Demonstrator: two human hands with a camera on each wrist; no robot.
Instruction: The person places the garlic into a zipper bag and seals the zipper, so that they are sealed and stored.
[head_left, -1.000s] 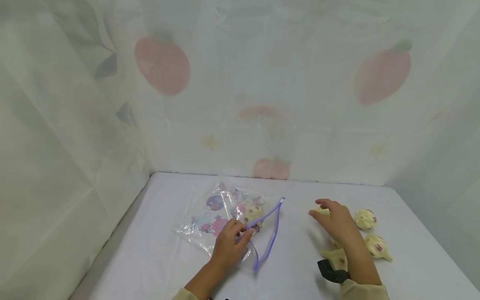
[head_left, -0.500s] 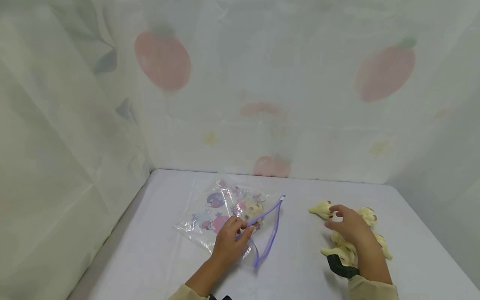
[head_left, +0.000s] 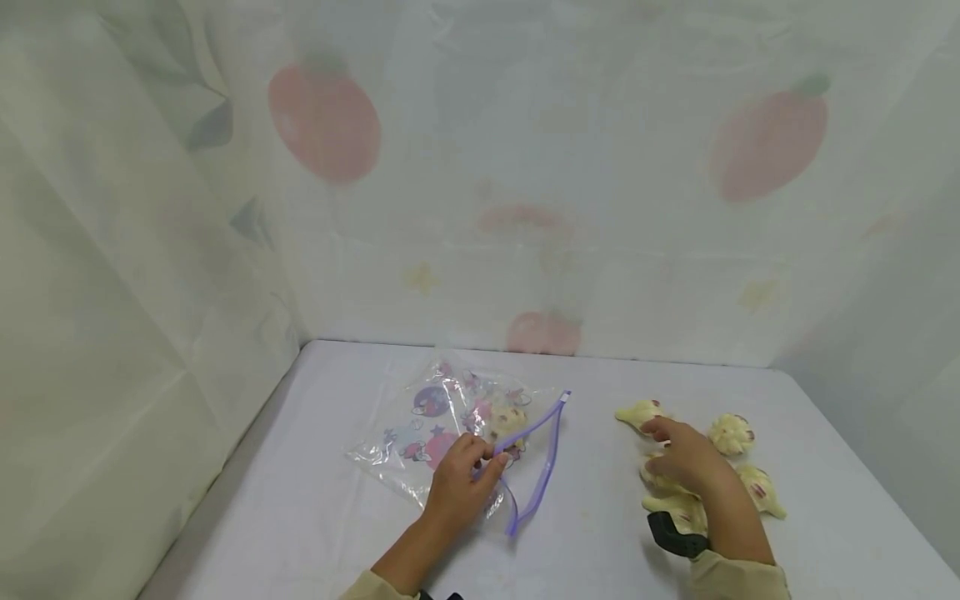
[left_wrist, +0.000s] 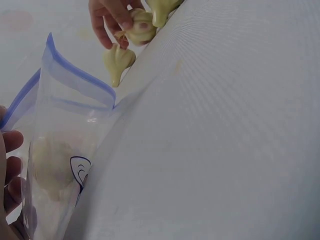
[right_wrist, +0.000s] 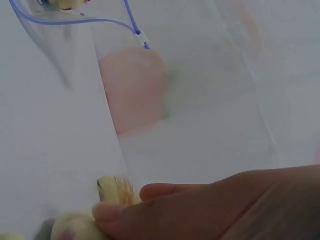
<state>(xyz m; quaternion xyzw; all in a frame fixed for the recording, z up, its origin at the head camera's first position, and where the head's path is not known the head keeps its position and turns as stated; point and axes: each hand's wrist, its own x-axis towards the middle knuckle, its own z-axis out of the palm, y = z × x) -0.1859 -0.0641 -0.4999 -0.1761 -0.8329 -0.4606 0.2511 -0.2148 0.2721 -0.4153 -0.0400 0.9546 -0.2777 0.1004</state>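
Note:
My left hand (head_left: pixel 457 487) pinches the rim of a clear zip bag (head_left: pixel 408 429) printed with cartoon figures. Its purple zip edge (head_left: pixel 542 483) gapes on the right, and one garlic bulb (head_left: pixel 507 422) shows inside. Over on the right, my right hand (head_left: pixel 693 458) grips another garlic bulb (head_left: pixel 654 481) between thumb and fingers. In the left wrist view that bulb (left_wrist: pixel 142 31) has its roots pointing left. The right wrist view shows the thumb against the bulb and its tan roots (right_wrist: pixel 124 189); the rest of the grip is hidden.
Loose garlic bulbs lie around my right hand: one at the back left (head_left: pixel 637 413), one at the back right (head_left: pixel 731 434), one at the right (head_left: pixel 761 490) and one in front (head_left: pixel 678 510). A white table (head_left: pixel 300 517) lies beneath, with printed curtains (head_left: pixel 622 167) behind.
My right hand first drew back to the right, then came down on a garlic bulb, which has shifted slightly left. The left hand and bag have stayed in place.

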